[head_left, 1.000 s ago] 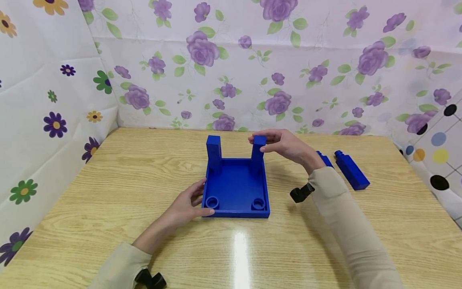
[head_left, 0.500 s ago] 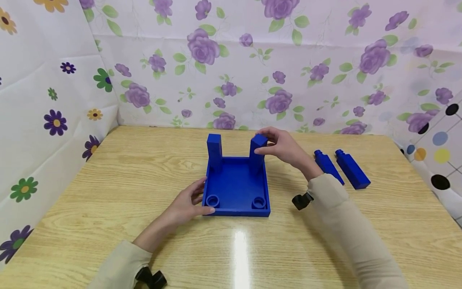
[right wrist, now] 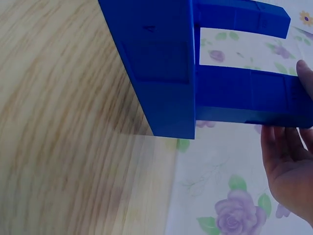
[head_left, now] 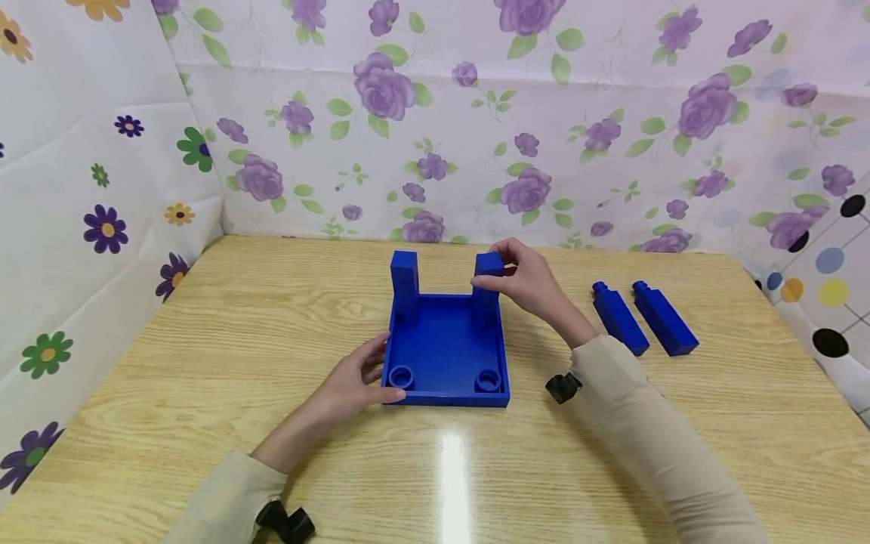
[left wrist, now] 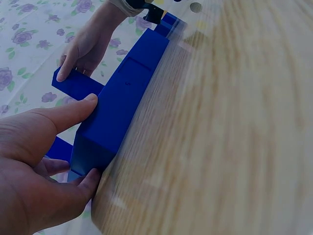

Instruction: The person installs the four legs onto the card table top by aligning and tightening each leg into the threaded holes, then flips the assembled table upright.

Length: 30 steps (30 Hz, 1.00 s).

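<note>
A blue square panel [head_left: 445, 351] with a raised rim lies on the table. My left hand [head_left: 347, 385] holds its near left corner, thumb on the front rim and fingers along the left side. At the far right corner stands a blue square leg [head_left: 484, 306], its upper end pinched between the thumb and fingers of my right hand [head_left: 533, 279]. Another leg [head_left: 405, 287] stands upright at the far left corner. The near corners carry round sockets, one on the left [head_left: 401, 378] and one on the right [head_left: 487, 381]. In the right wrist view, the held leg [right wrist: 234, 93] meets the panel.
Two loose blue legs, one nearer [head_left: 620, 321] and one farther right [head_left: 666, 321], lie on the wooden table [head_left: 272, 302] with threaded ends pointing away. A flowered cloth [head_left: 306, 113] hangs behind the table, with more patterned cloth at both sides.
The far right leg has turned about its upright axis as my right fingers shifted around its top. My right forearm has moved off the nearer loose leg. My left hand has kept its grip.
</note>
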Motion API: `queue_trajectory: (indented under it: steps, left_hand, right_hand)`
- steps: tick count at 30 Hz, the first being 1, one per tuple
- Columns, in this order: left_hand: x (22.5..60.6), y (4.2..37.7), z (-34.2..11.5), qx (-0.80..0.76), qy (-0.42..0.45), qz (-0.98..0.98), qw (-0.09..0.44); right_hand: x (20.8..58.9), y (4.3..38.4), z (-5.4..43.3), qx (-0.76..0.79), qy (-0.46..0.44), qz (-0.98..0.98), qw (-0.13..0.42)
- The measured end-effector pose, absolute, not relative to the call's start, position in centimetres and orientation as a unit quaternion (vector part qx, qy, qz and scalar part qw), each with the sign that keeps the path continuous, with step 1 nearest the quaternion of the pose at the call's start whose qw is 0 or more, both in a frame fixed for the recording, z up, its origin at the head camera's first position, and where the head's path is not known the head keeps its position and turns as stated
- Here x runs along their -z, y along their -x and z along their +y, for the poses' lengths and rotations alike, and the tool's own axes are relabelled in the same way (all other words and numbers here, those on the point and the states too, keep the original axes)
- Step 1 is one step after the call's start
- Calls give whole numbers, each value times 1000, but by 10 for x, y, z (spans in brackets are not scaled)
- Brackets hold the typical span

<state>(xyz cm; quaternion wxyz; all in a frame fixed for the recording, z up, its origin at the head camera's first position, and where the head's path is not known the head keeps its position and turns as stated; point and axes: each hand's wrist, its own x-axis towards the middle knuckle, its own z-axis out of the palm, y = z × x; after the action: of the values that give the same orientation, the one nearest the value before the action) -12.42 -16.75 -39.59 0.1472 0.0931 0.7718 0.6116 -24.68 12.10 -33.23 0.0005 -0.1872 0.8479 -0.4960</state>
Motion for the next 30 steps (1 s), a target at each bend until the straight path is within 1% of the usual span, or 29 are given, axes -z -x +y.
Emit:
queue_trajectory:
  steps: [13, 16, 18, 19, 21, 26, 30]
  left_hand:
    - [395, 125, -166, -609, -87, 775, 148]
    - [395, 124, -166, -606, -84, 776, 150]
    - [395, 124, -165, -605, -82, 777, 151]
    - [395, 124, -165, -605, -81, 777, 151]
    - [395, 124, -165, -606, -78, 777, 150]
    - [395, 124, -166, -607, -78, 777, 150]
    - [396, 124, -167, -608, -81, 775, 149]
  right_hand:
    - [336, 242, 117, 490, 184, 852, -30]
    - [335, 240, 118, 502, 204, 840, -35]
    - [332, 240, 121, 520, 223, 824, -27]
    - [330, 242, 124, 529, 236, 815, -17]
    - [325, 246, 129, 552, 256, 794, 19]
    - [317, 261, 146, 584, 298, 739, 154]
    - [315, 271, 151, 610, 324, 687, 226]
